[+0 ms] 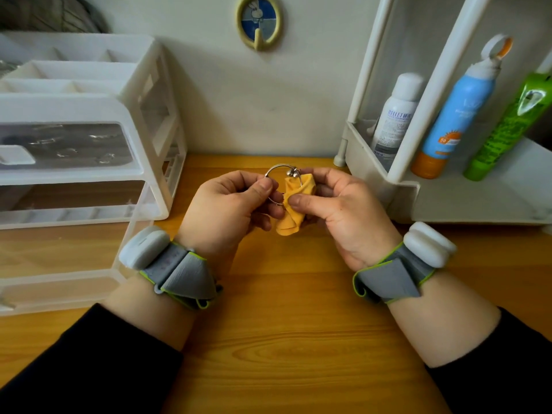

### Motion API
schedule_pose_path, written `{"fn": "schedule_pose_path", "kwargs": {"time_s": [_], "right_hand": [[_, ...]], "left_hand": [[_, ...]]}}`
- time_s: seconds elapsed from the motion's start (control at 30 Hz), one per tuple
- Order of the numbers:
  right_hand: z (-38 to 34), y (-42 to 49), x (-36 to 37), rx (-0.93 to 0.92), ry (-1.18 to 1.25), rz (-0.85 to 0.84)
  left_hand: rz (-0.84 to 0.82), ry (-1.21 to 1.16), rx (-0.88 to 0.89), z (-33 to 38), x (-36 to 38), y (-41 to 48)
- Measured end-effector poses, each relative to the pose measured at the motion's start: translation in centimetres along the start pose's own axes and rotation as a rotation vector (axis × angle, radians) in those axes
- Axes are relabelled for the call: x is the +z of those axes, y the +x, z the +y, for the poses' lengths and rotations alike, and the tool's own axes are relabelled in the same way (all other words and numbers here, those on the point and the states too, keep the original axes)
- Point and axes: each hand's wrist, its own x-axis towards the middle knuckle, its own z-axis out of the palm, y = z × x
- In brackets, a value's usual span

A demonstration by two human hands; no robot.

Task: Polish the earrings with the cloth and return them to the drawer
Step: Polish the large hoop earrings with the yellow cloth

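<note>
Head view: silver hoop earring (277,167) sits mid-frame over the wooden table (283,339), between both hands, small beads at its top right. Left hand (230,204) pinches the hoop's left side with thumb and forefinger, the other fingers curled under. Right hand (343,210) is clamped on the orange cloth (291,218), which is wrapped round the hoop's right side, thumb pressing the front, fingers curled behind. Forearms enter from the bottom corners, palms facing each other. A clear drawer (119,264) is pulled out of the white organiser (143,115), beside the left wrist.
</note>
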Motion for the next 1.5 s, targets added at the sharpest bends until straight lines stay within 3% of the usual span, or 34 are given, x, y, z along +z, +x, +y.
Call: {"fn": "schedule_pose_path", "kwargs": {"time_s": [0.2,0.47,0.83,0.97,1.1,1.5], "right_hand": [[-0.3,0.0,-0.5,-0.050,-0.134,-0.004],[-0.6,0.3,-0.9,-0.097,-0.020,0.083],[0.0,-0.1,0.1,-0.055,0.006,0.016],[0.1,0.0,0.0,-0.054,-0.032,0.029],[0.1,0.2,-0.5,-0.044,-0.090,0.038],[0.1,0.5,-1.0,-0.129,-0.282,0.030]], "left_hand": [[0.145,0.341,0.164,-0.6,-0.6,0.2],[0.055,0.464,0.114,-0.5,-0.2,0.1],[0.003,0.057,-0.053,-0.4,0.0,0.4],[0.002,0.117,-0.022,-0.4,-0.4,0.5],[0.067,0.358,0.035,-0.5,-0.2,0.3],[0.158,0.408,0.261,-0.5,-0.5,0.4]]}}
